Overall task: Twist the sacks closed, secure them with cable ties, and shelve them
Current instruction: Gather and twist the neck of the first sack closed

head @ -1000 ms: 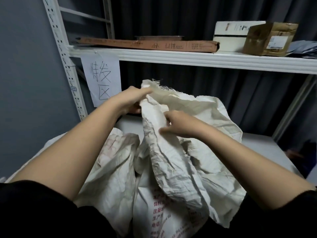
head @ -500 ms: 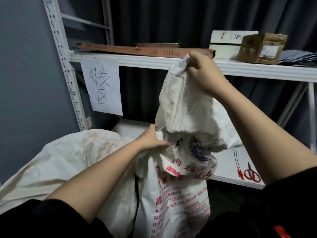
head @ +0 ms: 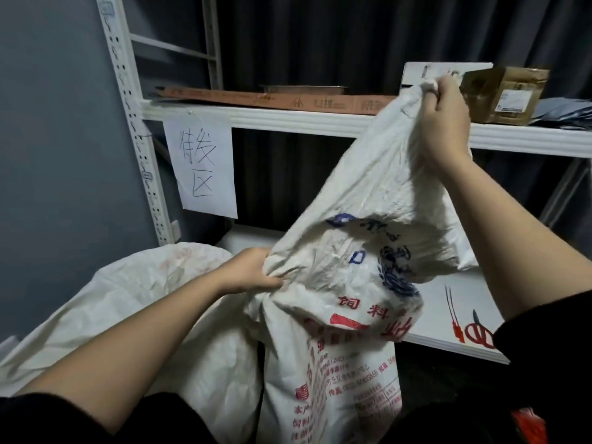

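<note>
A white woven sack with red and blue print stands in front of me. My right hand grips its top corner and holds it high, level with the upper shelf. Lower down, my left hand clutches the bunched fabric at the sack's neck. A second white sack lies slumped to the left. Red cable ties lie on the lower white shelf at the right, beside red-handled scissors.
The white upper shelf carries a flat brown carton, a white box and a small brown box. A handwritten paper sign hangs from it. A perforated white upright and a grey wall stand left; dark curtains hang behind.
My right hand has pulled the sack's top up from chest height to the upper shelf's level. My left hand has dropped down to grip the neck. The sack's printed side now shows.
</note>
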